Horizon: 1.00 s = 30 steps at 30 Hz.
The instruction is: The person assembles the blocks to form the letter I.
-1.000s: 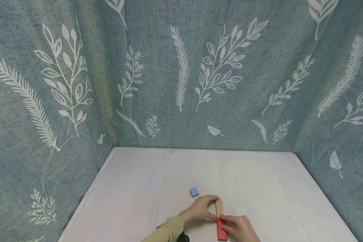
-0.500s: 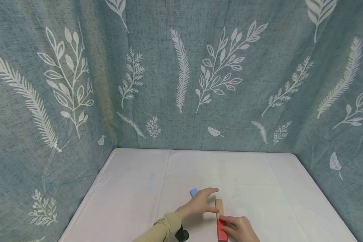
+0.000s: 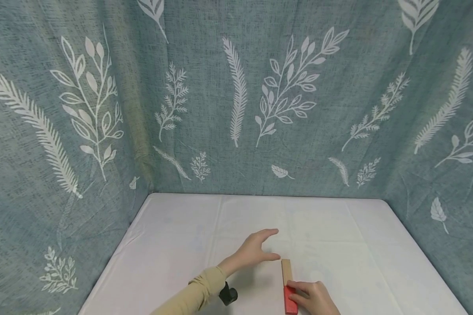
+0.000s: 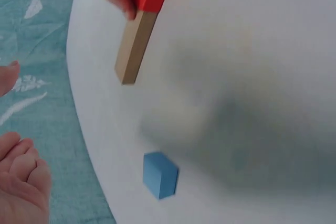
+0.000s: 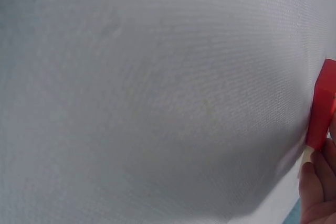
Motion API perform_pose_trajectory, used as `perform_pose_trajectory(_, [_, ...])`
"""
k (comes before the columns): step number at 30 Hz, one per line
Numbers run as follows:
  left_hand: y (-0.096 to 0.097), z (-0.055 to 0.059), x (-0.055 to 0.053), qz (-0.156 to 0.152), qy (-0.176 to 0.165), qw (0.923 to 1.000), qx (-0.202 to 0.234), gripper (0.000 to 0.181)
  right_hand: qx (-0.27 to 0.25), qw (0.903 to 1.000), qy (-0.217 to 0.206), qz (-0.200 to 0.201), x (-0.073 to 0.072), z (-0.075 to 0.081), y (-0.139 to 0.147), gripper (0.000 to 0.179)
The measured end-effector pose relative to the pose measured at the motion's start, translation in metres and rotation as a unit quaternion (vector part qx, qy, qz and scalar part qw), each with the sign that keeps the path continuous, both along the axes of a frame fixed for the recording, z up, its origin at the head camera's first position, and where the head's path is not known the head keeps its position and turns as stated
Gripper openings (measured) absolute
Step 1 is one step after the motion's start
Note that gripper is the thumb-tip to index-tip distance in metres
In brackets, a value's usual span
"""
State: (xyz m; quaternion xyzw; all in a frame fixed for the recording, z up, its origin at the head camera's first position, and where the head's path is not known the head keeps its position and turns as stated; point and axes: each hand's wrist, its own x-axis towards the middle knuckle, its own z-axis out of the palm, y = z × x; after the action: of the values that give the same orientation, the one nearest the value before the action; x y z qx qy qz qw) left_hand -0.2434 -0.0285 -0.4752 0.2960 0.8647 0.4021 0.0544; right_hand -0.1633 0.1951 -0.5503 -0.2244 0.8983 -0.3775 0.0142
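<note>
A red rectangular block (image 3: 290,305) lies on the white-covered table, end to end with a plain wooden block (image 3: 286,272) of similar width. My right hand (image 3: 316,297) pinches the red block near the seam where the two meet; the right wrist view shows its fingers beside the red block (image 5: 323,106). Left of the wooden block's far end, my left hand (image 3: 250,251) hovers with thumb and fingers spread apart, holding nothing. Below it, in the left wrist view, a small blue block (image 4: 159,176) sits on the cloth. The left hand hides that block in the head view.
The white cloth (image 3: 173,245) covers the whole table. Green-blue curtains (image 3: 236,109) with white leaf prints hang behind and along both sides. A black wrist-camera mount (image 3: 228,294) sits under the left wrist, beneath the tan sleeve (image 3: 199,288).
My left hand has left the wooden block, moving away and to the left, over the blue block. My right hand stays at the red block, and both long blocks lie where they were.
</note>
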Motion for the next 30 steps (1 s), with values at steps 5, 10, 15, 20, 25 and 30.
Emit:
perform_pose_trajectory(5, [-0.014,0.003,-0.006,0.031,0.011,0.9994,0.015,0.066,-0.004,0.9998,-0.018,-0.004,0.001,0.000,-0.001,0.038])
perform_pose_trajectory(10, [-0.027,0.000,-0.010,0.059,0.015,0.9977,0.030,0.064,-0.011,0.9997,-0.020,-0.002,0.001,-0.001,-0.001,0.038])
perform_pose_trajectory(15, [-0.036,-0.005,-0.008,0.081,0.012,0.9962,0.030,0.061,-0.016,0.9995,-0.027,-0.004,0.001,-0.001,-0.001,0.039])
perform_pose_trajectory(20, [-0.042,-0.015,-0.004,0.097,0.000,0.9948,0.031,0.060,-0.012,0.9999,0.000,-0.007,0.002,-0.003,-0.001,0.037])
perform_pose_trajectory(25, [-0.046,-0.026,-0.002,0.109,-0.014,0.9930,0.042,0.058,-0.013,0.9998,0.011,-0.003,0.002,-0.004,-0.001,0.036])
perform_pose_trajectory(30, [-0.045,-0.039,0.000,0.122,-0.014,0.9910,0.052,0.055,-0.009,0.9999,-0.011,-0.003,0.001,-0.001,-0.001,0.037])
